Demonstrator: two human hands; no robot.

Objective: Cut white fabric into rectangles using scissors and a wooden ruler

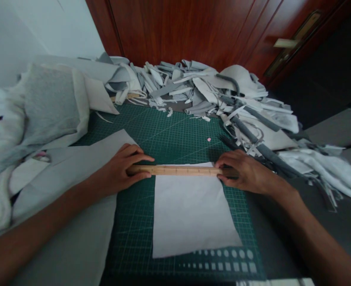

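Two bare hands on a cutting surface, seen from above and in front of the worker. The left hand (118,171) and right hand (243,171) each close partly around one end of a graduated wooden ruler (175,171), fingers curled over its upper edge and pressing it down; neither hand is flat or open. The long, narrow ruler lies roughly level across the upper edge of a thin, matte white fabric sheet (190,210), a near-rectangular piece with slightly uneven cut edges. The sheet rests on a green self-healing cutting mat (175,135) printed with a fine pale grid. A broader pale grey fabric panel (65,222) lies beneath the left forearm, overlapping the mat's left side. Beyond the ruler, a small pink scrap (209,139) sits on the mat. A heaped mass of grey and off-white fabric offcuts (187,83), in curled strips and irregular flat pieces, lies along the mat's far edge. Thick dark grey strips (253,135) run through its right side. At left, a soft, fleecy white-and-grey fabric bundle (50,107) lies in loose folds. Behind the heap stands a smooth reddish-brown wooden door (175,28) with a metal lever handle (284,43).
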